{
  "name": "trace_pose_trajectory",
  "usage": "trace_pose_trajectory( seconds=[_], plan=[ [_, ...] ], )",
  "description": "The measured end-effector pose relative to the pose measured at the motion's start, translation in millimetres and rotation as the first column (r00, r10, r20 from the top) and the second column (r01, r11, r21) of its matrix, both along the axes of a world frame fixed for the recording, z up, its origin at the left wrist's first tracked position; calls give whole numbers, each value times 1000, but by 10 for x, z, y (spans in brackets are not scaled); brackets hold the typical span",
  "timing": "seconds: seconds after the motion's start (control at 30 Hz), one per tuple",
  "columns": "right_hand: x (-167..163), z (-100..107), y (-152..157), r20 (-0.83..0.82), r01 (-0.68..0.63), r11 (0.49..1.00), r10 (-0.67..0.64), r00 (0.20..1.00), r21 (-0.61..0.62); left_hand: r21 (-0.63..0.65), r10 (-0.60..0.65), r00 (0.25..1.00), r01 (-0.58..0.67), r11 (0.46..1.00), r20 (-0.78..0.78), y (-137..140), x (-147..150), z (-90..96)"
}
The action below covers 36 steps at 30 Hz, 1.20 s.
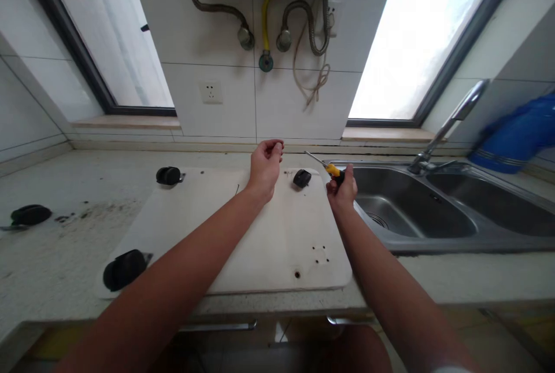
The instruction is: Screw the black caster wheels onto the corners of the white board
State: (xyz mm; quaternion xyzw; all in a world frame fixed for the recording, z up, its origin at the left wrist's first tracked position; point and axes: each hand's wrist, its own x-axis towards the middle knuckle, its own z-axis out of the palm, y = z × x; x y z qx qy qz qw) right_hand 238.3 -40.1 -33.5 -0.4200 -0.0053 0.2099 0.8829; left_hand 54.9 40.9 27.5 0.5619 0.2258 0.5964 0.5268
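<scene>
My right hand [343,189] is wrapped round the handle of a screwdriver [333,170], yellow and black, whose shaft points up and to the left. My left hand [265,167] is closed in a pinch above the far part of a white board [260,251]; anything between its fingertips is too small to make out. Between the two hands a black caster [302,178] sits at the board's far right corner. Two more, a far-left caster [168,175] and a near-left caster [125,269], are on the board. Small holes show bare at its near right corner.
A loose caster [31,214] lies on the countertop [78,263] at the left, near dark crumbs. To the right is a double steel sink [411,205] with a tap [451,124]. Beside it stands something blue [515,136]. Hoses and a socket [211,92] are on the wall.
</scene>
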Motion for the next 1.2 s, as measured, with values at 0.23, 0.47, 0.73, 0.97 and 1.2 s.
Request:
trace_pose_trajectory(
  seconds=[0.23, 0.47, 0.73, 0.97, 1.2],
  plan=[
    [8, 63, -38, 81, 31, 998, -36, 996, 60, 126, 53, 998, -56, 990, 25, -91, -72, -302],
    [-15, 140, -74, 243, 51, 990, -82, 966, 132, 94, -112, 992, 106, 990, 57, -168, -121, -345],
    [-61, 198, -101, 331, 56, 988, -101, 938, 144, -15, -198, 979, 199, 980, 48, -192, -126, -348],
    [-64, 189, -101, 353, 65, 989, -108, 929, 131, -77, -231, 965, 241, 967, 122, -182, -108, -360],
    [-51, 169, -98, 376, 91, 989, -127, 918, 113, -70, -243, 963, 252, 965, 113, -187, -107, -358]
  ],
)
